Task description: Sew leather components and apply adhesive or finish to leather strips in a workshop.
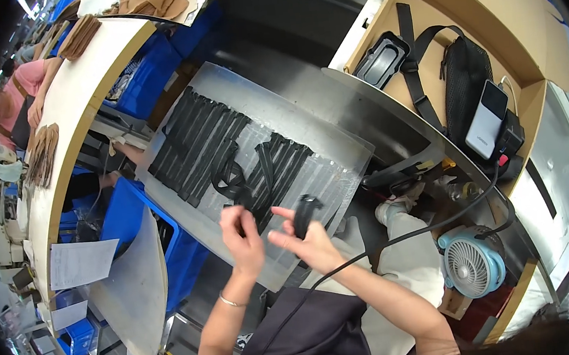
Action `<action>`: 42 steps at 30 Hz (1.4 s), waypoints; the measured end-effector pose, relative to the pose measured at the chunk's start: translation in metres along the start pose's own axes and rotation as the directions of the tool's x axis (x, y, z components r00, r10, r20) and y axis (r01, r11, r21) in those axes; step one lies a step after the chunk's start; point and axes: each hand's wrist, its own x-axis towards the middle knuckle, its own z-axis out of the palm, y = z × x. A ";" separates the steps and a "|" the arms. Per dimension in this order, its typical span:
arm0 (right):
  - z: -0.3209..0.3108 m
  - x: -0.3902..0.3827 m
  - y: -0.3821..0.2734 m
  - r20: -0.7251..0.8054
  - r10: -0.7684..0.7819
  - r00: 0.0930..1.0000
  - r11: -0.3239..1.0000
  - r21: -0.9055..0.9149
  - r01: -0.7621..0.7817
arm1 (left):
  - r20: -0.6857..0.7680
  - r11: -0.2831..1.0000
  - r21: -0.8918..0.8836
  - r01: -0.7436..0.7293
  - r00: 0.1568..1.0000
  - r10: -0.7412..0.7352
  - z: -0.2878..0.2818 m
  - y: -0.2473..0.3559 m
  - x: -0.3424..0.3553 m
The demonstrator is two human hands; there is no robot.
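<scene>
Rows of flat black fabric strips [191, 142] lie side by side on a translucent grey board [260, 111] in front of me. A looped black strip [229, 176] lies loose across them, trailing down close to my left fingertips. My left hand [242, 241] is closed in a pinch at the board's near side; whatever sits between its fingertips is too small and dark to make out. Just right of it, my right hand [312, 244] grips a folded bundle of black strip [306, 215], with its thumb and index finger stretched toward the left hand.
At right, a cardboard box [533, 106] holds a black pouch, a strap, a black tray and a power bank [487, 118]. A cable runs from there across my right forearm. Below stands a blue fan [474, 265]. Blue bins [181, 251] and a co-worker's bench [92, 94] are left.
</scene>
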 end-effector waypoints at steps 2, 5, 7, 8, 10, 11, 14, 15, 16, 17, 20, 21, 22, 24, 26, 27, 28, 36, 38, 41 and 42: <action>0.004 -0.004 -0.005 0.081 -0.054 0.995 0.998 0.037 0.051 | 0.208 0.933 0.090 -0.348 0.923 0.325 0.001 0.035 -0.003; 0.006 -0.008 -0.010 -0.038 -0.244 0.969 0.964 0.103 0.246 | 0.269 0.956 0.172 -0.237 0.945 0.186 0.017 0.062 -0.026; 0.009 -0.009 -0.012 -0.082 -0.221 0.972 0.972 0.064 0.227 | 0.286 0.968 0.143 -0.205 0.945 0.158 0.013 0.059 -0.039; 0.008 -0.009 -0.012 -0.105 -0.214 0.971 0.975 0.044 0.219 | 0.284 0.968 0.138 -0.208 0.945 0.162 0.010 0.057 -0.045; -0.005 -0.006 -0.015 -0.088 -0.315 0.945 0.949 -0.059 0.311 | 0.336 0.951 0.229 -0.208 0.934 0.123 -0.003 0.037 -0.055; -0.010 -0.005 -0.018 -0.080 -0.257 0.963 0.958 0.111 0.265 | 0.463 0.992 0.121 -0.024 0.886 -0.035 -0.009 0.027 -0.055; -0.017 -0.010 -0.037 0.025 -0.146 0.989 0.864 0.491 0.115 | 0.609 0.961 0.095 0.260 0.749 -0.262 -0.020 -0.015 -0.055; -0.030 -0.009 -0.037 0.103 -0.152 0.983 0.843 0.532 0.075 | 0.642 0.985 0.030 0.168 0.752 -0.148 -0.019 -0.031 -0.044; -0.039 -0.007 -0.035 0.188 -0.158 0.969 0.818 0.575 0.022 | 0.665 0.997 -0.026 0.077 0.745 -0.040 -0.021 -0.049 -0.031; -0.039 -0.008 -0.038 0.147 -0.154 0.977 0.822 0.567 0.044 | 0.519 0.983 0.095 0.154 0.835 -0.181 -0.023 -0.080 -0.013; -0.048 -0.004 -0.040 0.051 0.001 0.999 0.924 0.382 -0.021 | 0.032 0.830 0.554 0.059 0.995 -0.092 -0.007 -0.127 0.066; -0.045 -0.001 -0.042 0.066 -0.003 0.998 0.922 0.386 -0.023 | -0.037 0.688 0.719 0.100 0.994 -0.106 -0.015 -0.152 0.082; -0.040 0.001 -0.043 0.062 0.049 0.997 0.921 0.384 -0.069 | -0.015 0.559 0.815 0.153 0.970 -0.245 -0.027 -0.181 0.092; -0.037 0.005 -0.041 0.039 0.106 0.994 0.916 0.385 -0.113 | 0.094 0.574 0.718 0.394 0.762 -0.641 -0.034 -0.203 0.107; -0.034 0.009 -0.038 0.041 -0.060 0.997 0.947 0.319 0.043 | 0.110 0.655 0.715 0.247 0.884 -0.454 -0.037 -0.205 0.095; -0.035 0.012 -0.036 0.030 -0.108 0.994 0.962 0.256 0.097 | 0.077 0.841 0.524 0.133 0.976 -0.203 -0.036 -0.198 0.089; -0.032 0.015 -0.037 0.040 -0.114 0.993 0.960 0.262 0.099 | -0.028 0.944 0.327 -0.040 0.998 0.052 -0.043 -0.187 0.084; -0.020 0.009 -0.026 0.077 0.063 0.995 0.981 0.176 -0.075 | 0.468 0.620 -0.530 0.579 0.809 -0.355 -0.054 0.018 0.048; -0.011 0.010 -0.022 0.153 0.091 0.984 0.972 0.200 -0.121 | 0.495 0.638 -0.507 0.579 0.802 -0.335 -0.053 0.034 0.037; 0.005 0.007 -0.019 0.125 0.029 0.992 0.982 0.179 -0.051 | 0.583 0.692 -0.428 0.581 0.763 -0.279 -0.055 0.042 0.023; 0.007 0.007 -0.019 0.106 0.005 0.994 0.978 0.205 -0.027 | 0.583 0.691 -0.431 0.581 0.763 -0.278 -0.055 0.045 0.020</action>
